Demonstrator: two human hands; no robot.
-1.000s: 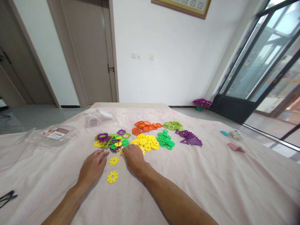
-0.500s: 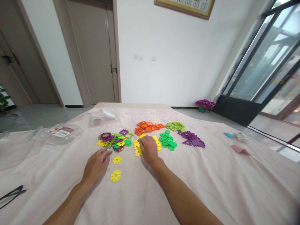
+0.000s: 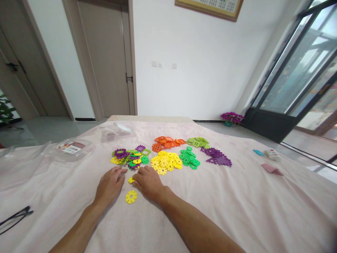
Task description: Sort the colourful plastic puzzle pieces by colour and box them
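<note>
Disc (image 3: 131, 180), yellow, notched: lying partly beneath fingers of my right hand (image 3: 148, 182), now off the yellow pile (image 3: 165, 162), becoming graspable; grip I'm not discerning. Left hand (image 3: 110, 183): thumb, forefinger standing apart.

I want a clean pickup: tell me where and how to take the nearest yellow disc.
Probably pinch the yellow disc across its notched rim, from above on the near side: it lies flat on the cloth, with the right hand beyond it.
</note>
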